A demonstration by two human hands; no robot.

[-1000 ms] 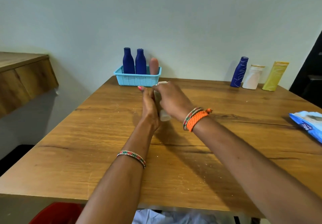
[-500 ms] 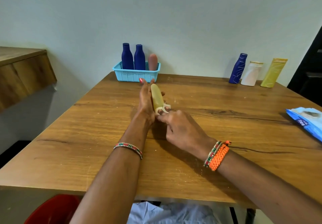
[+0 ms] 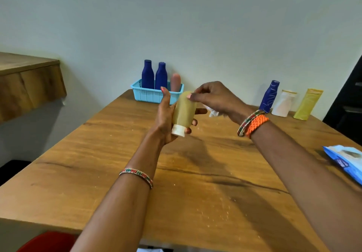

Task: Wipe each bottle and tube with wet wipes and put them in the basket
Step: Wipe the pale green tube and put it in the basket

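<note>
My left hand [image 3: 166, 118] grips a pale yellow tube [image 3: 184, 111] with a white cap, cap end pointing down toward me, held above the table. My right hand [image 3: 213, 97] is at the tube's upper end, fingers pinched on a white wet wipe [image 3: 212, 112] that hangs below the palm. The turquoise basket [image 3: 148, 95] stands at the table's far edge with two dark blue bottles [image 3: 147, 77] and a pinkish tube [image 3: 175, 82] upright inside. At the far right stand a blue bottle [image 3: 269, 99], a white tube [image 3: 284, 103] and a yellow tube [image 3: 308, 104].
A blue wet-wipe pack [image 3: 346, 162] lies at the right table edge. A wooden shelf [image 3: 29, 83] juts from the wall on the left. A red seat [image 3: 49, 242] shows below the near table edge. The wooden table [image 3: 98, 173] carries light crumbs.
My right hand moved from the tube's cap end up to its top end with the wipe. My left hand raised the tube slightly and tilted it more upright.
</note>
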